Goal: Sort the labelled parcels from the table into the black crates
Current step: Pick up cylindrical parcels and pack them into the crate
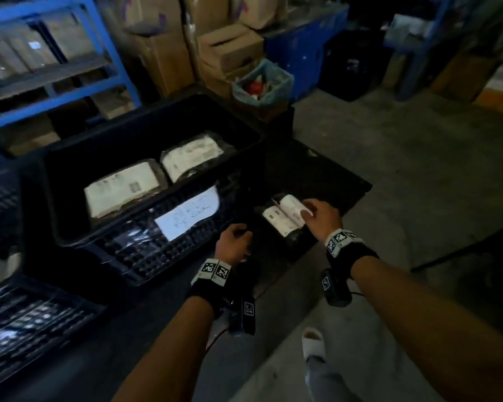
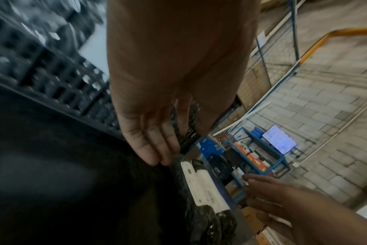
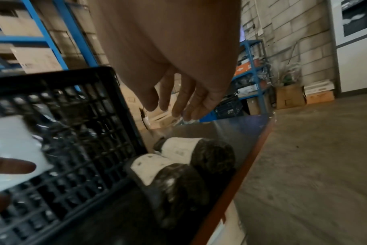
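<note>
Sorting parcels | two already in black crate point(image 1: 70, 181) at 10 o'clock | two parcels point(image 1: 285, 219) left on tabletop point(image 3: 237, 132) — right hand point(image 1: 321, 217) and left hand point(image 1: 233, 245) grips both apart, holding nothing

table point(image 1: 346, 184) | on it: black crates point(image 1: 145, 158), 2 labelled parcels point(image 1: 285, 219) nr right edge

- Two parcels on the counter point(image 1: 340, 181), dark wrap with white labels, lying side by side touching: near parcel point(image 3: 168, 179), far parcel point(image 3: 197, 149).
- Both just right of the black crate point(image 1: 70, 181), near the counter edge.
- Crate holds two flat wrapped parcels, labels up: front parcel point(image 1: 122, 187), back parcel point(image 1: 192, 155).
- White sheet point(image 1: 186, 216) on crate's mesh front.
</note>
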